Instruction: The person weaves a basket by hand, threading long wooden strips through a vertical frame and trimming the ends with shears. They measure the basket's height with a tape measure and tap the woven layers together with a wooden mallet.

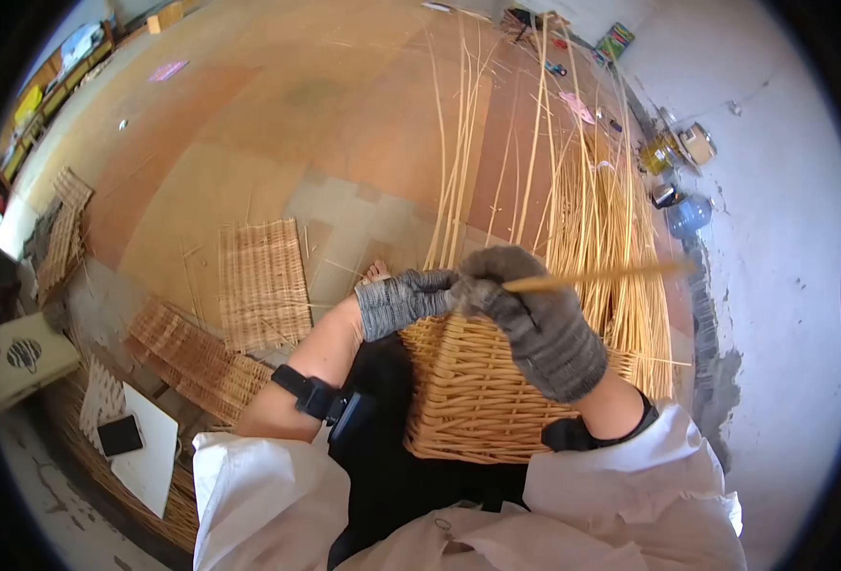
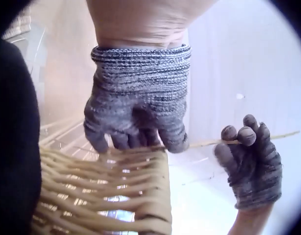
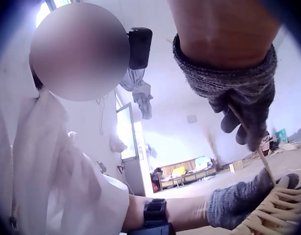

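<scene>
A half-round wicker basket (image 1: 477, 390) of pale woven rods rests on the person's lap, its rim up. The left hand (image 1: 411, 300), in a grey knit glove, curls its fingers over the rim and pinches a wicker rod where it leaves the weave. In the left wrist view that rod (image 2: 204, 143) runs out past the thumb along the line of the rim. Off to the right, the gloved right hand (image 2: 255, 169) holds the same rod between thumb and fingers, with its end sticking out beyond. The left fingertips are partly hidden behind the rim.
Long loose rods (image 1: 620, 247) lie in a heap by the wall at right, several standing up past the basket. Flat woven panels (image 1: 263, 285) lie on the floor at left. A phone (image 1: 119, 436) rests on a white board (image 1: 154, 466). A water jug (image 1: 690, 215) stands at the wall.
</scene>
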The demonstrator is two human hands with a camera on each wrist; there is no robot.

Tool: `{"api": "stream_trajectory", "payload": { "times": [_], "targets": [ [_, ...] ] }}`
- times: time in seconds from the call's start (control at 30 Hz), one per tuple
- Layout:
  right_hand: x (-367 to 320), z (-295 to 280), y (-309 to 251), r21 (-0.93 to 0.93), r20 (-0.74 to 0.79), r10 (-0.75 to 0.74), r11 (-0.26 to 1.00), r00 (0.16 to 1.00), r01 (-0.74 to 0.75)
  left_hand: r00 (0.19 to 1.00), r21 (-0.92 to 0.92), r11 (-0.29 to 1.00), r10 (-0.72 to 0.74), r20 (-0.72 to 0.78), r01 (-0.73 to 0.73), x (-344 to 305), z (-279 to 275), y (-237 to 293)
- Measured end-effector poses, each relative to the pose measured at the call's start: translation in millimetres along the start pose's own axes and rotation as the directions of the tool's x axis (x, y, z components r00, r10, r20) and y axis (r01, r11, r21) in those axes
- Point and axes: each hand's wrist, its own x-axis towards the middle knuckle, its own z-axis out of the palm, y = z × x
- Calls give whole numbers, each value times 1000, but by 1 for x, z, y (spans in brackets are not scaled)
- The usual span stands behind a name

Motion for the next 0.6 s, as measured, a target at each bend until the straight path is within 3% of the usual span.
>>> {"api": "stream_trajectory", "payload": {
  "times": [0.03,0.07,0.13,0.2,0.3,0.33,0.37,0.4,0.43,0.47,0.5,0.53,0.6],
  "targets": [
    [-8,-5,4,49,-31,-66,997,997,67,999,-74,996,-38,26,40,5,1,0],
    [-20,-10,10,271,-140,62,962,988,-22,996,-209,974,-72,61,83,11,2,-6],
    [-43,-19,31,679,-246,347,728,905,-94,983,-458,871,-133,129,179,21,5,-18],
    [-69,-47,99,896,-284,700,437,656,-77,969,-555,796,-226,100,243,26,8,-23],
    [-48,-66,107,839,-307,780,492,544,-232,942,-556,786,-336,-20,269,24,12,-11],
    [-35,-77,119,737,-318,635,633,704,-237,920,-539,788,-388,-56,299,21,16,2],
    [-8,-84,99,605,-277,556,735,784,-308,898,-523,791,-429,-102,319,20,20,9],
    [18,-81,96,542,-291,519,782,804,-308,890,-475,827,-422,-170,301,22,23,3],
    [49,-85,114,42,-246,404,913,881,-406,883,-421,860,-409,-231,288,24,27,-9],
    [77,-74,143,-214,-239,157,954,958,-209,874,-405,873,-401,-276,272,24,30,-11],
    [105,-63,170,-462,-216,-101,887,971,-11,862,-387,885,-391,-322,257,24,33,-13],
    [125,-43,167,-566,-319,14,799,948,-203,849,-368,897,-381,-366,244,23,36,-15],
    [119,-44,138,-444,-478,218,776,851,-448,846,-392,892,-377,-377,223,22,37,-13]
  ]
}}
